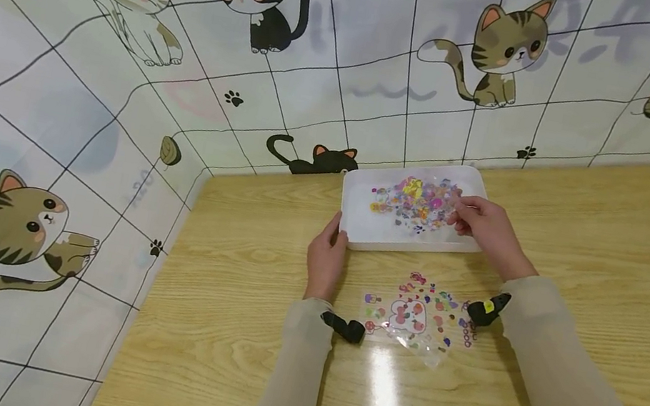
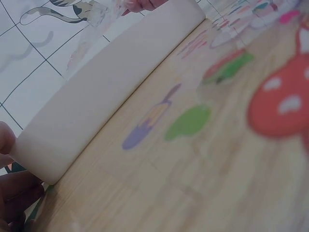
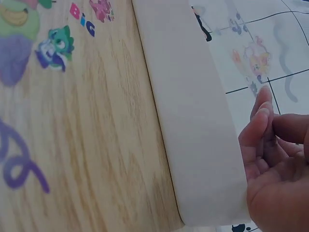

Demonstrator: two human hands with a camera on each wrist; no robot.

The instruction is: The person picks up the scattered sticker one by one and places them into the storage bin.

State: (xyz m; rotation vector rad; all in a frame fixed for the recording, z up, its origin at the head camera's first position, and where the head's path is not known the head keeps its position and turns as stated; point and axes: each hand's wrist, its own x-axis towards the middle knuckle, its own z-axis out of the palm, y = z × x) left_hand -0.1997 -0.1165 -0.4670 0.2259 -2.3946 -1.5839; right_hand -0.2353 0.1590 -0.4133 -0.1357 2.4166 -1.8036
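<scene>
A shallow white tray (image 1: 360, 227) stands on the wooden table by the wall. It holds a pile of small colourful stickers (image 1: 423, 202), many on clear film. At the tray's near left corner my left hand (image 1: 325, 261) grips the edge, thumb and fingers about the corner. My right hand (image 1: 484, 227) is over the tray's right end, thumb and fingertips pinching a clear piece of sticker film (image 3: 258, 60). The film carries a pink and yellow figure and stands up above the fingers in the right wrist view.
In front of the tray, clear sticker sheets (image 1: 425, 319) lie on the wooden table (image 1: 224, 330), printed with a bunny, fruit and ice lollies. A white wall (image 1: 351, 91) with black grid lines and cartoon cats rises behind and to the left.
</scene>
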